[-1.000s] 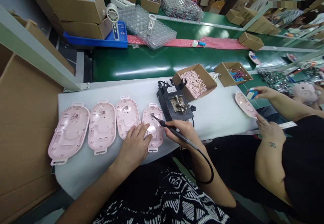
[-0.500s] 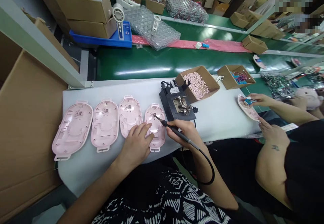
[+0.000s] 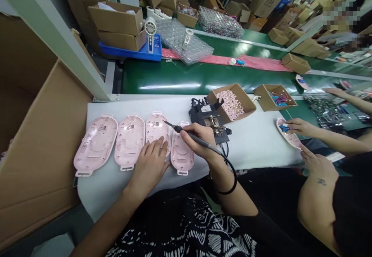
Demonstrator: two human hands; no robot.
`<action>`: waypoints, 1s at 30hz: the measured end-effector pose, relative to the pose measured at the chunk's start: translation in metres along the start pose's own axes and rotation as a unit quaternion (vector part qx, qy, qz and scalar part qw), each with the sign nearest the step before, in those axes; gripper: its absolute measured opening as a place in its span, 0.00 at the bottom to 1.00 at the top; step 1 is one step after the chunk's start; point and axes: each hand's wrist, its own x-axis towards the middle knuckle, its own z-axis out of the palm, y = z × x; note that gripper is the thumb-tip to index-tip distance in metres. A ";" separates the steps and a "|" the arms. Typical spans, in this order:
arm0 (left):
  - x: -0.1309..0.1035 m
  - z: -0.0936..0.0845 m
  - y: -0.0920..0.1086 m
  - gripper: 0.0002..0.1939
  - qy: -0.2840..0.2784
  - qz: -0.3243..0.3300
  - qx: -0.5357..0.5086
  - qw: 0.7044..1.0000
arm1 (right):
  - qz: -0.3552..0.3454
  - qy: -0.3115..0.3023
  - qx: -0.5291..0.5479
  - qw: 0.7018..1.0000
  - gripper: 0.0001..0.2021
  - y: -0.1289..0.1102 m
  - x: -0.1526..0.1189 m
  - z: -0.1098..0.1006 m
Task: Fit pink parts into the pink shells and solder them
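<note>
soldering iron [image 3: 194, 138] tip shifted from fourth shell to third pink shell [image 3: 157, 130] (left hand [image 3: 150, 165] followed)

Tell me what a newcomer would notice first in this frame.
Four pink plastic shells lie in a row on the white bench pad. The right hand holds a soldering iron, its tip over the third shell, while the left hand rests at that shell's near end. Behind them runs a green conveyor belt.
</note>
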 end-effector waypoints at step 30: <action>-0.006 -0.006 -0.004 0.23 -0.028 0.004 -0.017 0.999 | -0.030 -0.105 -0.009 0.994 0.05 0.007 0.005 0.027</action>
